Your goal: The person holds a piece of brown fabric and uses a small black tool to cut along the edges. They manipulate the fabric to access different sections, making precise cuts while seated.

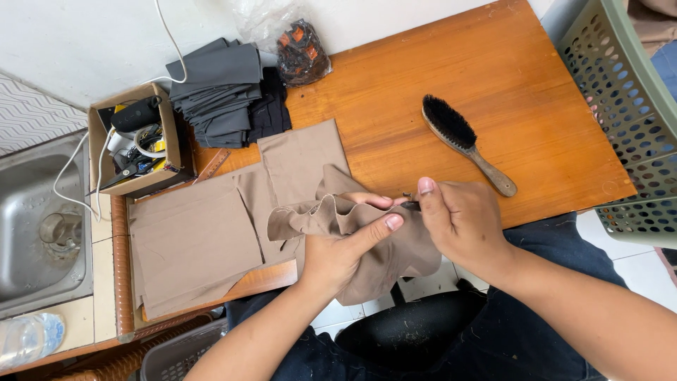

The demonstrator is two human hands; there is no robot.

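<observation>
Surface (395, 106) bare btwn brush (465, 142) & dark cloth stack (224, 92); basket (620, 120) blocks right, box (134, 137) left.

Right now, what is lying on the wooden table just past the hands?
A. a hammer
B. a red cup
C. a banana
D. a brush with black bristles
D: a brush with black bristles and a wooden handle lies on the table, beyond the hands holding tan cloth.

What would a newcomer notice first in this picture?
First, the two bare hands at the table's near edge: the left hand bunches a ruffled light-brown cloth piece, and the right hand pinches a small dark tool against it. Behind them, a black-bristled wooden brush lies on the orange-brown wooden table.
</observation>
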